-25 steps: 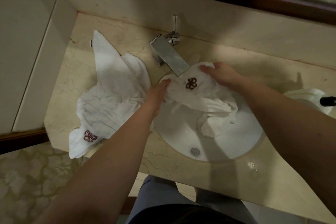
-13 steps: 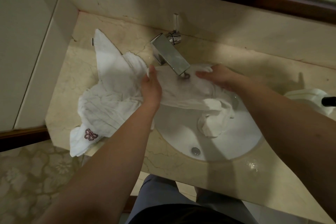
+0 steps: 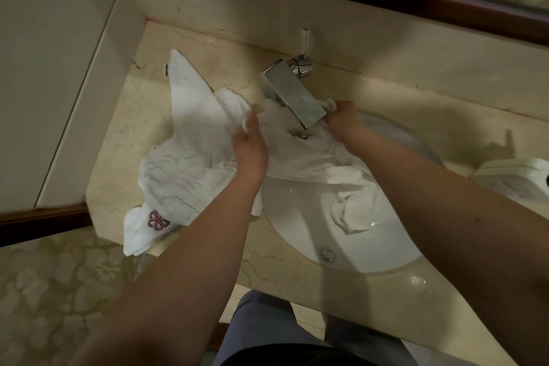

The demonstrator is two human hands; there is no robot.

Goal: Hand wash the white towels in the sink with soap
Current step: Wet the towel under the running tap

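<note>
Gripping one towel [image 3: 303, 157] under one faucet [image 3: 292, 98], left hand [image 3: 249, 148], right hand [image 3: 341, 120], second towel [image 3: 190, 142] beside sink [image 3: 386, 249]

No readable text; red knot emblem [image 3: 157, 220] on towel [image 3: 190, 140]; small tag [image 3: 166, 69] illegible.

Bare forearms [image 3: 190, 261] and hands, no sleeves; grey-blue trousers [image 3: 267, 327] below.
</note>
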